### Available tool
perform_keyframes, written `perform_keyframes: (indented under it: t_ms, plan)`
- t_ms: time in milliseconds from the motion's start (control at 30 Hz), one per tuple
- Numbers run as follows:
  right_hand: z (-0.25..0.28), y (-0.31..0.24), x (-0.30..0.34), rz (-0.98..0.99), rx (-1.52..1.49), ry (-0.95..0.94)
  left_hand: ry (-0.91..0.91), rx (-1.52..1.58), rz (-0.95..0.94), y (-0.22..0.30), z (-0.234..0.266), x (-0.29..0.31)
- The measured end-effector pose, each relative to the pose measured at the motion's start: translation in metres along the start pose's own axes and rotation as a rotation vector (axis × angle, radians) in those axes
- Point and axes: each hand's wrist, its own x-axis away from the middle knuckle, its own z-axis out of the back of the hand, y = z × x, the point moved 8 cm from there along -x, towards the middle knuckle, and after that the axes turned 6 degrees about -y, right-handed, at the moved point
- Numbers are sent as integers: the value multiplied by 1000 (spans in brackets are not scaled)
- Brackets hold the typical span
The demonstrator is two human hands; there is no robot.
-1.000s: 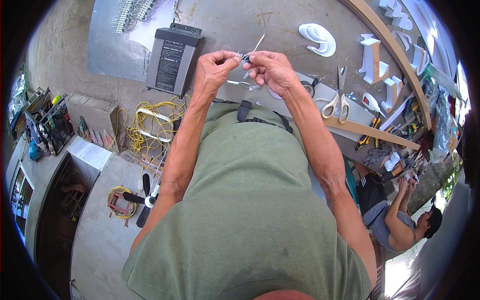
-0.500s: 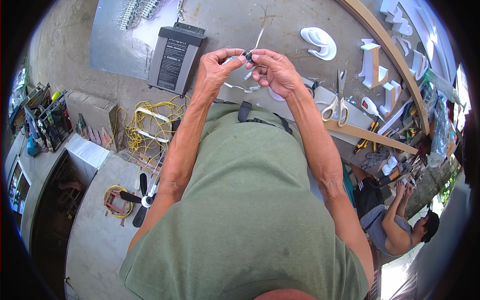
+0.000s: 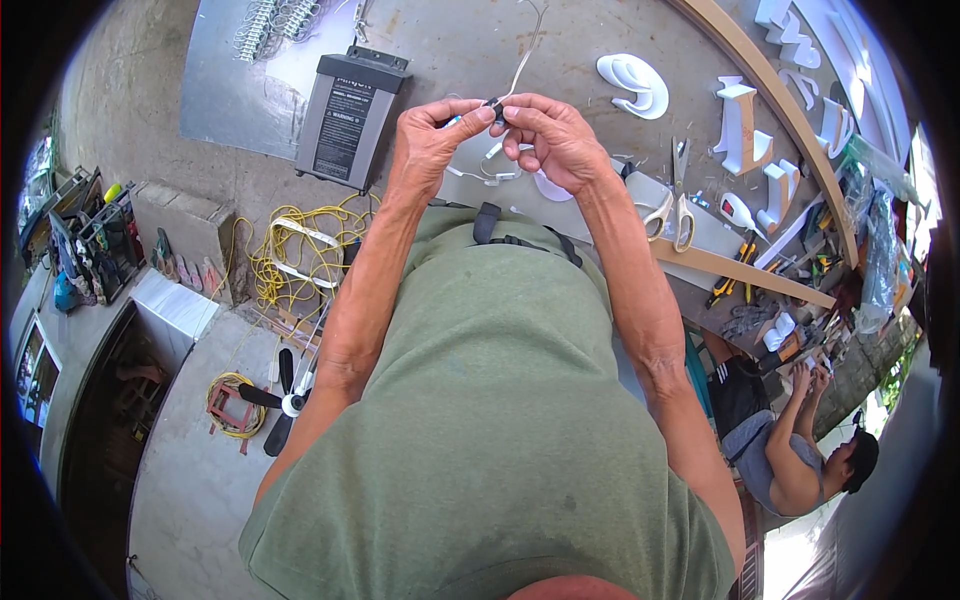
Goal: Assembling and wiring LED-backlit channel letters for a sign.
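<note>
My left hand (image 3: 432, 143) and my right hand (image 3: 562, 146) meet over the near side of the grey worktop (image 3: 470, 48). Thumbs and fingertips of both pinch a small black piece (image 3: 498, 110) on a thin pale wire (image 3: 522, 68), which runs up and away over the surface. Whether the black piece is tape or a connector cannot be made out. A bit of light blue and white shows at my left fingers. Below the hands lie small white modules (image 3: 492, 180) strung on wire. Left of them stands a grey power supply box (image 3: 348, 122) with a dark label.
A white curved shape (image 3: 634, 86) lies to the right, with scissors (image 3: 682, 205) and a glue bottle (image 3: 738, 211) nearer me. A long brown curved strip (image 3: 790, 95) borders the right side. Yellow cord (image 3: 300, 250) lies at left. Another person (image 3: 790, 455) works at lower right.
The thin wire's free part has swung slightly right. Both hands keep their pinch on the black piece, with only small finger shifts.
</note>
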Motion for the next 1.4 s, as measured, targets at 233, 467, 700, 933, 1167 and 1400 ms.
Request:
perform_keyframes:
  t_ms: [233,467,700,933,1167,1400]
  plan:
    - [-2,-3,6,10,104,26,96,-49,-67,4,4,2]
    - [-10,-22,31,-13,449,67,76,-211,-72,23,5,6]
    - [-66,-107,76,769,1357,132,-170,-321,-124,49,-14,15]
    - [-80,-91,65,574,1490,-199,-340,-461,-283,75,-33,27]
    - [-71,-84,77,483,1404,-134,-407,-517,-316,80,-42,34]
    - [-67,-83,94,489,1248,-49,-507,-458,-234,79,-49,39]
